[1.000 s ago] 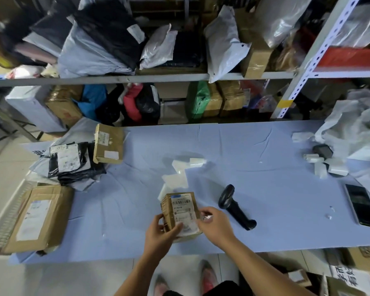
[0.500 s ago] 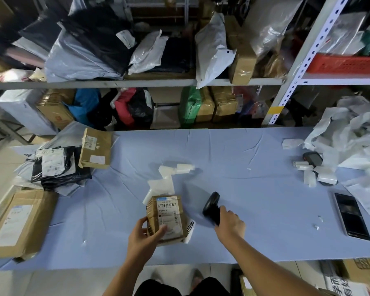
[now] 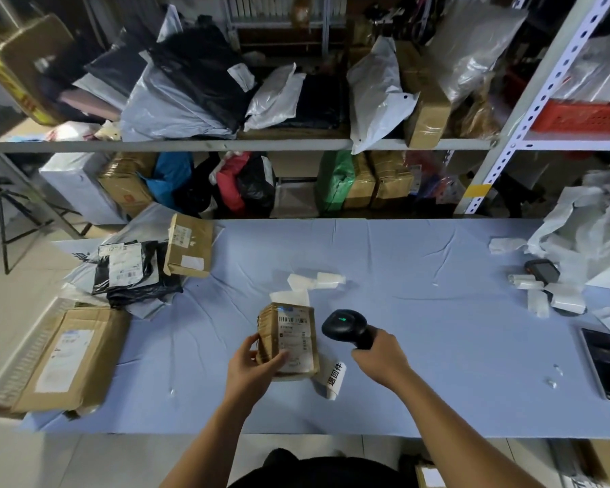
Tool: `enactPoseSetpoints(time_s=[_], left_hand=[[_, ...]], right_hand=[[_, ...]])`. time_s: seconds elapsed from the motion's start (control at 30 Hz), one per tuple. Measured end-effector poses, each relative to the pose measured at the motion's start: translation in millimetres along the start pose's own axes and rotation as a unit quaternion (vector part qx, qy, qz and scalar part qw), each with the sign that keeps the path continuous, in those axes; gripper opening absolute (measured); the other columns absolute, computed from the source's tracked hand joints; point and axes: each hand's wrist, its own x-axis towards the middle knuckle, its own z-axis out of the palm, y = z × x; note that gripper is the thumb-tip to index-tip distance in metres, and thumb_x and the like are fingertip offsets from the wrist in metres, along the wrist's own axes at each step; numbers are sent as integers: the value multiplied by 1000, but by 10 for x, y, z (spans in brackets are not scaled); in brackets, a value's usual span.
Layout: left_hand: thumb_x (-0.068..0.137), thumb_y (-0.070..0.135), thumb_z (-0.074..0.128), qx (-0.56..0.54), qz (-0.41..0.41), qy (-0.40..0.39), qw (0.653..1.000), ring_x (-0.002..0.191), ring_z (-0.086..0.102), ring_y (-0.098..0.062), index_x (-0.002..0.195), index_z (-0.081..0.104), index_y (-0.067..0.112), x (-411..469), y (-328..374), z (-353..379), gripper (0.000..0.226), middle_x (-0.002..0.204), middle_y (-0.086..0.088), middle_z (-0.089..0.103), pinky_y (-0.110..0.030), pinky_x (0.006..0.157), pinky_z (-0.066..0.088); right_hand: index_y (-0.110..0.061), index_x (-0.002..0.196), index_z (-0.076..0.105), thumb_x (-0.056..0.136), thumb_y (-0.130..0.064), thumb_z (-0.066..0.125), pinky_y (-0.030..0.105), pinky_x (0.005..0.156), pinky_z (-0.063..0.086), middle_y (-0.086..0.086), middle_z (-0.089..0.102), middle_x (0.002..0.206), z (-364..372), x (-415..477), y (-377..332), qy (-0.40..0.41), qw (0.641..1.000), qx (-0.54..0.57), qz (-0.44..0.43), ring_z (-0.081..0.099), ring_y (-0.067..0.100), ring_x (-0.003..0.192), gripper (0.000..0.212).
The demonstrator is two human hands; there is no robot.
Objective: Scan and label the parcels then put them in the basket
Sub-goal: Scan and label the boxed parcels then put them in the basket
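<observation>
Cardboard parcel sits clamped in the fingers of the left hand; right hand fingers clasp the scanner.

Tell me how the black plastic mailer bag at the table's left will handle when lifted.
The black plastic mailer bag looks wrinkled and slumped, so it is probably floppy. Its glossy film may be slippery.

A black phone and crumpled white paper lie on the blue cloth.
</observation>
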Motion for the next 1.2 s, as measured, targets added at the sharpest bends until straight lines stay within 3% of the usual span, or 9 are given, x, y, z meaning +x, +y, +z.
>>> enactPoseSetpoints(time_s=[0.17,0.27,0.53,0.9,1.2], left_hand=[[76,24,85,19,6,31,999,82,71,-13,117,52,28,49,2,-56,52,95,0,69,-20,61,58],[71,35,87,56,16,61,996,84,71,-15,113,49,35,92,-59,-43,56,97,1,69,-36,71,62],[51,75,75,129,17,96,987,93,65,-17,124,40,47,247,-233,-41,86,105,4,62,-43,77,60],[52,70,76,142,26,102,984,93,65,-16,125,41,45,246,-230,-43,85,105,4,62,-45,77,59],[71,43,84,179,39,147,972,102,57,-27,135,47,24,183,-79,-29,76,107,-4,51,-33,76,45]], right_hand=[[-20,75,63,82,-27,66,29,56,46,-1,60,60,-10,-168,-163,-5,997,82,-1,54,16,54,10],[-7,81,64,86,-26,65,31,57,48,4,57,59,5,-259,-223,-30,983,177,35,51,17,53,20],[-9,72,61,86,-22,66,30,55,46,6,54,58,-76,-423,-337,-32,967,247,48,47,20,53,20],[-7,76,63,85,-21,65,30,57,47,6,54,58,-120,-467,-289,-17,971,230,54,48,18,54,17],[-8,74,62,84,-22,67,30,56,46,4,55,57,-256,-503,-300,-15,974,222,41,47,19,52,18]])
